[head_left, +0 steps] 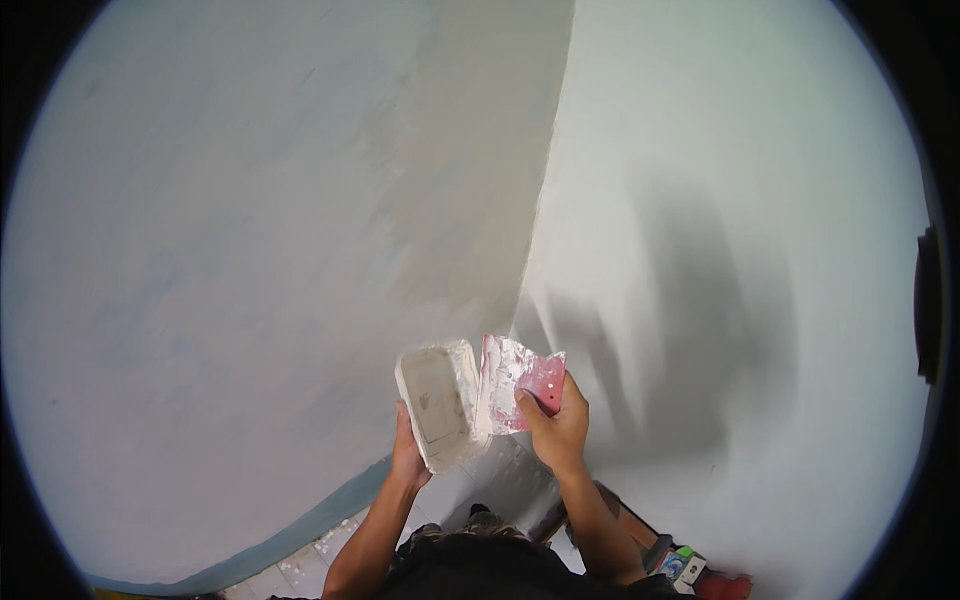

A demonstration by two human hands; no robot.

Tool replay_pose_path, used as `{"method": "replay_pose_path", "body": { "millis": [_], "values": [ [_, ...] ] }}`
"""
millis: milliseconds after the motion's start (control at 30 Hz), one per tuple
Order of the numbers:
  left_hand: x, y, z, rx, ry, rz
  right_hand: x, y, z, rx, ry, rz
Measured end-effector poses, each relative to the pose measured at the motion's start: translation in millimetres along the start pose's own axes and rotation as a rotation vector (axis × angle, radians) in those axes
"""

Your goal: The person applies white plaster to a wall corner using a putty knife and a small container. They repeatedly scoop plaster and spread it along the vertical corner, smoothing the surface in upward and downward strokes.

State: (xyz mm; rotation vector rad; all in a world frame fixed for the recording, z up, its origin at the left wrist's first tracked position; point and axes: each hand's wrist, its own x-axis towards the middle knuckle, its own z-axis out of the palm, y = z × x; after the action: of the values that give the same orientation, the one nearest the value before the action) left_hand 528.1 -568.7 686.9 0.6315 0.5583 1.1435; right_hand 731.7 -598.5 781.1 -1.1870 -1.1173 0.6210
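My left hand [408, 456] is closed around the near left side of a shallow rectangular plastic tub [436, 392]. The tub is tilted so its inside shows, whitish and smeared with a pale paste. In my right hand [562, 432] is a flat pink putty spreader [522, 382], with the thumb pressed on its face. White paste coats much of the spreader, mostly toward its left side. Its left edge is right beside the tub's right rim; I cannot tell whether they touch.
A grey-blotched wall [200, 250] meets a white wall [800, 180] at a corner ahead. Shadows fall on the white wall. A teal band [310, 525] edges the left wall above spattered floor tiles [305, 568]. Low at the right sit small items, including a red one [722, 585].
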Motion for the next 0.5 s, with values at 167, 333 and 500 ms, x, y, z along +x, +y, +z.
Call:
{"method": "replay_pose_path", "body": {
  "millis": [167,333,500],
  "values": [
    [3,15,33,0.106,0.029,-0.011,9,-6,-8,-0.098,-0.055,-0.023],
    [8,5,61,0.151,-0.065,0.017,20,-30,-24,-0.265,-0.118,-0.096],
    [7,-12,84,0.174,-0.083,0.055,18,-29,-33,-0.389,-0.059,-0.250]
  ]
}}
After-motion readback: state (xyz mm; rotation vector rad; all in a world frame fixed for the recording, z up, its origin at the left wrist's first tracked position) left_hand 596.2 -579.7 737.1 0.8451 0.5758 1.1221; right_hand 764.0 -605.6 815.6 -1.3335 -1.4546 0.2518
